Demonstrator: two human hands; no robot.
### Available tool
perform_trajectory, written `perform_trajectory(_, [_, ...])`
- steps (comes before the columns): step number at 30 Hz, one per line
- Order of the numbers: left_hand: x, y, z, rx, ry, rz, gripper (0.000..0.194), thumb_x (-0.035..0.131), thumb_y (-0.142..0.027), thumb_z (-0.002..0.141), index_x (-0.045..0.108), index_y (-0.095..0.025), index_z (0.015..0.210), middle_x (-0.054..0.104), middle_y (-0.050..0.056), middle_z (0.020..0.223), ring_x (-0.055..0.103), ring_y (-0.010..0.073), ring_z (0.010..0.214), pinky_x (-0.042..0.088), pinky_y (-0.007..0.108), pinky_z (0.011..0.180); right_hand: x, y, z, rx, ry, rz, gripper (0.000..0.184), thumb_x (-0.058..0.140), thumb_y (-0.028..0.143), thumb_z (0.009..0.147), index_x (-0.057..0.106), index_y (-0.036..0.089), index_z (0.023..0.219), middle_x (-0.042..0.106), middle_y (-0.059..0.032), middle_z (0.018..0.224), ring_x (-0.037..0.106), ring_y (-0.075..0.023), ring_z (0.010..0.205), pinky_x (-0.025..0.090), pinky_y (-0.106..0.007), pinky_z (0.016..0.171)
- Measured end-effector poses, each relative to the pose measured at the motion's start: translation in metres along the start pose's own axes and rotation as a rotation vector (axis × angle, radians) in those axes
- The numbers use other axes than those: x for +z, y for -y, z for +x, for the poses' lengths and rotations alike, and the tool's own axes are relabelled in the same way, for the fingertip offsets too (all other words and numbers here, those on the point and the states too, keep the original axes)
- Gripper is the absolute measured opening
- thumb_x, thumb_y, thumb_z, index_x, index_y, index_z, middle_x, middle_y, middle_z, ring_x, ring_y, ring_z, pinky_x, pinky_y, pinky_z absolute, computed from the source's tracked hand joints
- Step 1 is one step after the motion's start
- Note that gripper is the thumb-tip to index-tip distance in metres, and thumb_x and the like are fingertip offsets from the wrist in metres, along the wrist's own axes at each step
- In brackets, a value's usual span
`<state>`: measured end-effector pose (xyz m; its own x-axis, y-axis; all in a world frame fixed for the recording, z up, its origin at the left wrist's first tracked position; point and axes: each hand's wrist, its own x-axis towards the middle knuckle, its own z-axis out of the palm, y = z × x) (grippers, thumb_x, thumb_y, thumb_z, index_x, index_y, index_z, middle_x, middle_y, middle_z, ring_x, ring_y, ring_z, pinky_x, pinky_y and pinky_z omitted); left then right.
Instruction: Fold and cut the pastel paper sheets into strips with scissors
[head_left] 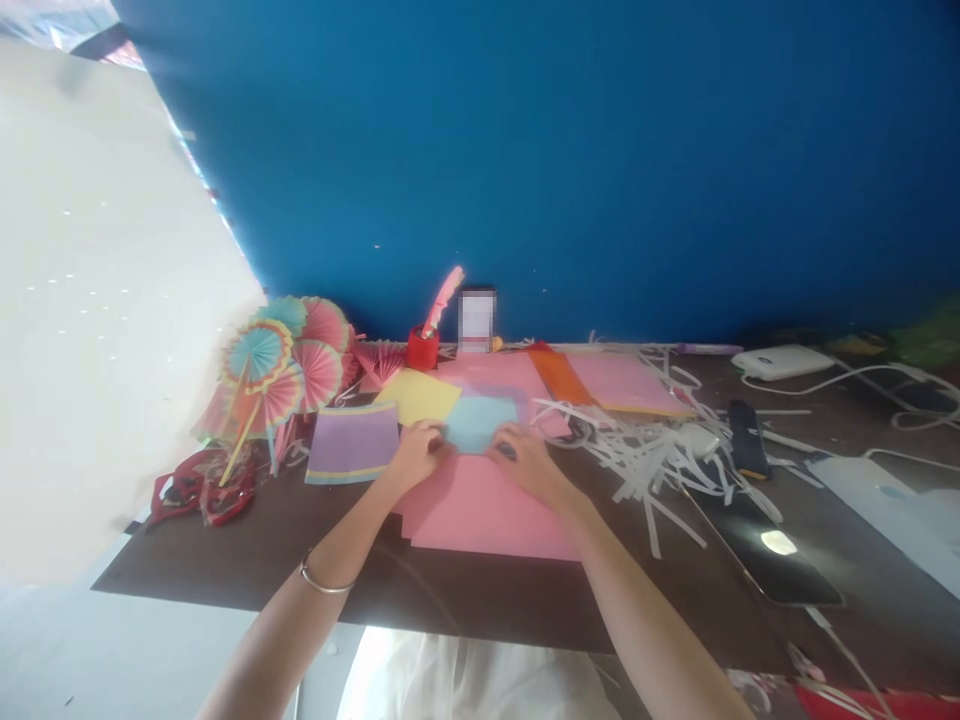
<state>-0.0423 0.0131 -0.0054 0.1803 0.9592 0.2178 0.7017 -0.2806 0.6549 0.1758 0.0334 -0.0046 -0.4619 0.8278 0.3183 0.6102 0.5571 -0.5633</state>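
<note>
Both my hands are at a light blue sheet of paper (480,422), one at each side of it. My left hand (420,455) has its fingers curled at the sheet's left edge, and my right hand (529,462) pinches its right edge. Pink paper sheets (491,510) lie beneath on the dark table. A yellow sheet (420,398) touches the area behind my left hand. Left of that hand lies a purple sheet (354,440) with yellow and blue strips along its edge. The fingertips are partly blurred.
Folded paper fans (259,355) and red tape (225,500) are at the left. Behind stand a red holder (422,348) and a propped phone (477,320). White paper strips (652,455), a tablet (772,550), a white power bank (784,362) and cables lie at the right.
</note>
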Motion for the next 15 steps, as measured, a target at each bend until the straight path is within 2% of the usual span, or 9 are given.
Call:
perform_trajectory(6, [0.0006, -0.0033, -0.0014, -0.050, -0.023, 0.040, 0.023, 0.053, -0.030, 0.079, 0.058, -0.016, 0.061, 0.057, 0.008, 0.112, 0.046, 0.0239, 0.110, 0.035, 0.039, 0.096, 0.0040, 0.0007, 0.0008, 0.057, -0.008, -0.022, 0.018, 0.052, 0.028, 0.080, 0.050, 0.020, 0.064, 0.055, -0.0042, 0.091, 0.053, -0.0180, 0.084, 0.041, -0.034, 0.077])
perform_trajectory(15, [-0.0010, -0.0076, -0.0003, -0.110, -0.017, 0.061, 0.020, 0.056, -0.029, 0.077, 0.057, -0.015, 0.064, 0.056, 0.011, 0.114, 0.046, 0.0252, 0.111, 0.035, 0.039, 0.096, 0.0042, 0.0016, 0.0020, 0.080, -0.007, -0.020, 0.022, 0.051, 0.029, 0.080, 0.049, 0.020, 0.061, 0.054, -0.0051, 0.094, 0.053, -0.0188, 0.088, 0.040, -0.035, 0.079])
